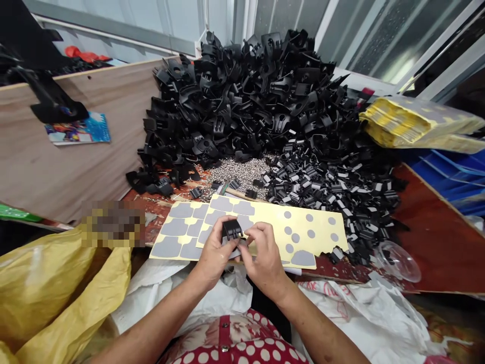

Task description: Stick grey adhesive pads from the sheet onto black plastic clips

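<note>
My left hand (214, 255) is closed around a black plastic clip part (232, 228) with a row of prongs, held just above the sticker sheets. Low on that part shows a grey sticker (234, 252), partly covered by my fingers. My right hand (265, 253) pinches at the sticker's right edge, thumb and forefinger close to the clip part. Beneath both hands lie two overlapping yellow sheets (261, 211) carrying grey stickers, some round, some larger and rounded-cornered.
A high heap of black clip parts (242, 96) rises behind the sheets. Small metal pieces (242, 169) and smaller black-and-grey parts (310, 184) lie before it. Yellow-edged sheet bundles (409, 124) are at right, near a clear plastic bowl (399, 260). A wooden board (76, 167) borders the left.
</note>
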Available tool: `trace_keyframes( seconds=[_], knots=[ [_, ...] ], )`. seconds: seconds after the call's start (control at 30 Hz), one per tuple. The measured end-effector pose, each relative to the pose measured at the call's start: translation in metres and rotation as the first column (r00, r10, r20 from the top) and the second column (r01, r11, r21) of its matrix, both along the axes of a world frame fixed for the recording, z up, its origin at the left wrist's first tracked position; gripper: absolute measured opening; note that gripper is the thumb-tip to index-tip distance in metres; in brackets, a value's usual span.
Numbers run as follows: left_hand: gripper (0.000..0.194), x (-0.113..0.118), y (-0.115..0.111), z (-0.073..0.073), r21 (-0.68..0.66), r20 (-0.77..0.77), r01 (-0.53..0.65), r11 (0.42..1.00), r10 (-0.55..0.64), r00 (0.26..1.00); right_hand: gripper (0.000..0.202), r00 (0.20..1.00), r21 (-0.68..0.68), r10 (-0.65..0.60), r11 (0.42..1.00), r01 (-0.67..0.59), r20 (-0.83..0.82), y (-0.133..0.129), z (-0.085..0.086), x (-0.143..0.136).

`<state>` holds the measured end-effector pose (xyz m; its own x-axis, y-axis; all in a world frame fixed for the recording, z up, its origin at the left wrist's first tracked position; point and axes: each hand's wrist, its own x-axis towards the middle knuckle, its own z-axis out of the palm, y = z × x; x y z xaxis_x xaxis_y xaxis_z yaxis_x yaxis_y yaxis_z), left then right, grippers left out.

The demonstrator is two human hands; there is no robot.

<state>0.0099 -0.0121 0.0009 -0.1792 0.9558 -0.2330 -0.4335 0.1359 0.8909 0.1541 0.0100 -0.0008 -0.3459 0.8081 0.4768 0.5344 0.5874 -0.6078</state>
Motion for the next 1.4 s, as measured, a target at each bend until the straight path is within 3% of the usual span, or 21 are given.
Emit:
trace_keyframes(
  seconds=[0.1, 0.17, 0.23, 0.27, 0.3, 0.33, 0.4, 0.47, 0.57, 0.67, 0.73, 0.8, 0.93, 1.0, 1.07, 1.17, 1.27, 1.4],
  knots=[
    [0.048, -0.008, -0.012, -0.003, -0.009, -0.119, 0.018, 1.0, -0.019, 0.993, 0.042, 0.998, -0.054, -0.054, 0.997, 0.056, 0.044, 0.002, 0.004, 0.004],
    [0.045, -0.02, -0.024, -0.004, 0.027, -0.272, 0.11, 0.994, -0.099, 0.957, 0.047, 0.995, -0.289, 0.104, 0.952, -0.098, 0.006, 0.012, 0.008, 0.008],
    [0.046, -0.036, -0.04, -0.007, 0.092, -0.496, 0.269, 0.959, -0.191, 0.847, 0.034, 0.934, -0.529, 0.35, 0.78, -0.333, -0.072, 0.03, 0.014, 0.007],
    [0.051, -0.045, -0.048, -0.01, 0.102, -0.607, 0.357, 0.929, -0.226, 0.762, 0.025, 0.897, -0.586, 0.431, 0.703, -0.403, -0.099, 0.042, 0.018, 0.003],
    [0.056, -0.053, -0.056, -0.014, 0.084, -0.701, 0.432, 0.898, -0.254, 0.666, 0.017, 0.877, -0.597, 0.472, 0.677, -0.429, -0.095, 0.055, 0.021, -0.004],
    [0.062, -0.06, -0.064, -0.019, 0.041, -0.771, 0.484, 0.874, -0.281, 0.572, 0.01, 0.878, -0.57, 0.475, 0.706, -0.422, -0.062, 0.069, 0.024, -0.013],
    [0.073, -0.071, -0.076, -0.028, -0.078, -0.838, 0.523, 0.849, -0.339, 0.426, 0.01, 0.907, -0.432, 0.416, 0.831, -0.35, 0.065, 0.099, 0.03, -0.043],
    [0.081, -0.078, -0.083, -0.036, -0.145, -0.852, 0.518, 0.843, -0.372, 0.368, 0.014, 0.914, -0.31, 0.36, 0.905, -0.293, 0.189, 0.127, 0.033, -0.083],
    [0.077, -0.08, -0.087, -0.042, -0.124, -0.836, 0.491, 0.862, -0.357, 0.416, 0.018, 0.926, -0.235, 0.305, 0.939, -0.253, 0.221, 0.159, 0.029, -0.152],
    [0.065, -0.08, -0.088, -0.044, -0.126, -0.789, 0.467, 0.876, -0.373, 0.488, 0.037, 0.954, -0.203, 0.247, 0.956, -0.212, 0.167, 0.182, 0.019, -0.208],
    [0.059, -0.082, -0.09, -0.042, -0.146, -0.752, 0.459, 0.877, -0.4, 0.524, 0.045, 0.966, -0.231, 0.231, 0.952, -0.2, 0.117, 0.197, 0.013, -0.231],
    [0.054, -0.087, -0.091, -0.039, -0.144, -0.708, 0.451, 0.881, -0.41, 0.575, 0.038, 0.974, -0.289, 0.22, 0.938, -0.194, 0.059, 0.211, 0.01, -0.238],
    [0.036, -0.096, -0.086, -0.029, -0.099, -0.494, 0.377, 0.921, -0.374, 0.785, 0.014, 0.99, -0.431, 0.108, 0.892, -0.137, -0.091, 0.23, 0.016, -0.211],
    [0.031, -0.099, -0.075, -0.022, -0.104, -0.312, 0.29, 0.951, -0.308, 0.899, 0.009, 0.985, -0.522, 0.043, 0.844, -0.126, -0.169, 0.227, 0.023, -0.181],
    [0.037, -0.099, -0.059, -0.013, -0.116, -0.166, 0.18, 0.977, -0.197, 0.966, 0.013, 0.971, -0.604, 0.002, 0.783, -0.151, -0.24, 0.211, 0.03, -0.148],
    [0.058, -0.091, -0.029, 0.002, -0.084, -0.067, -0.006, 0.996, 0.0, 0.998, 0.016, 0.943, -0.68, -0.025, 0.699, -0.222, -0.333, 0.17, 0.034, -0.103],
    [0.077, -0.075, 0.0, 0.013, -0.023, 0.001, -0.109, 0.994, 0.109, 0.994, 0.02, 0.91, -0.706, -0.041, 0.646, -0.291, -0.413, 0.124, 0.029, -0.075],
    [0.07, -0.051, 0.026, 0.012, 0.033, 0.058, -0.132, 0.991, 0.13, 0.99, 0.034, 0.849, -0.693, -0.007, 0.581, -0.426, -0.528, 0.082, 0.015, -0.043]
  ],
)
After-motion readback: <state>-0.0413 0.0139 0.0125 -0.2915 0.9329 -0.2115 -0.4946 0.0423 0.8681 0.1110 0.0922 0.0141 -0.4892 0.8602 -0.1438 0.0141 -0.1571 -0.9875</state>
